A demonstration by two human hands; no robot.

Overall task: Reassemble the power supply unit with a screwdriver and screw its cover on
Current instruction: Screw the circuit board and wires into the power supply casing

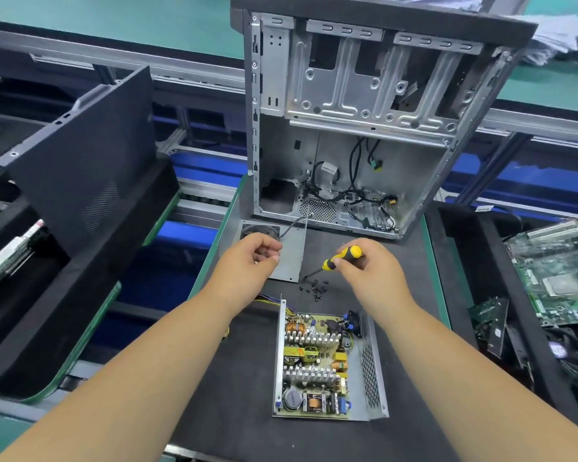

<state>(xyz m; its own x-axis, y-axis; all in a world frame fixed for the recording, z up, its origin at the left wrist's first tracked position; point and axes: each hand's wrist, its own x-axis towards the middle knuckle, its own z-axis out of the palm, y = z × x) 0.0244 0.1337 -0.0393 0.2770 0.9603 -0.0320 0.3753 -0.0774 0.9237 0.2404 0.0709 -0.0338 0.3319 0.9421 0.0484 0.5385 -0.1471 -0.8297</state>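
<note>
The right hand point(357, 265) grips the screwdriver point(339, 260) over loose screws point(315, 288); the left hand point(257, 253) pinches the cover point(289, 258). Next likely needs seating it on the open power supply point(324, 361)

Yellow, grey and green on a black mat

The screwdriver point(342, 258) has a yellow and black handle. The open power supply unit point(327, 361) is bare grey metal around a yellow-green board with copper coils and blue parts. Its cover point(289, 253) is plain grey. The screws point(316, 288) are black, like the mat point(241, 378), which has a green edge. The computer case point(357, 128) is silvery grey. The motherboard point(561, 271) is green.
</note>
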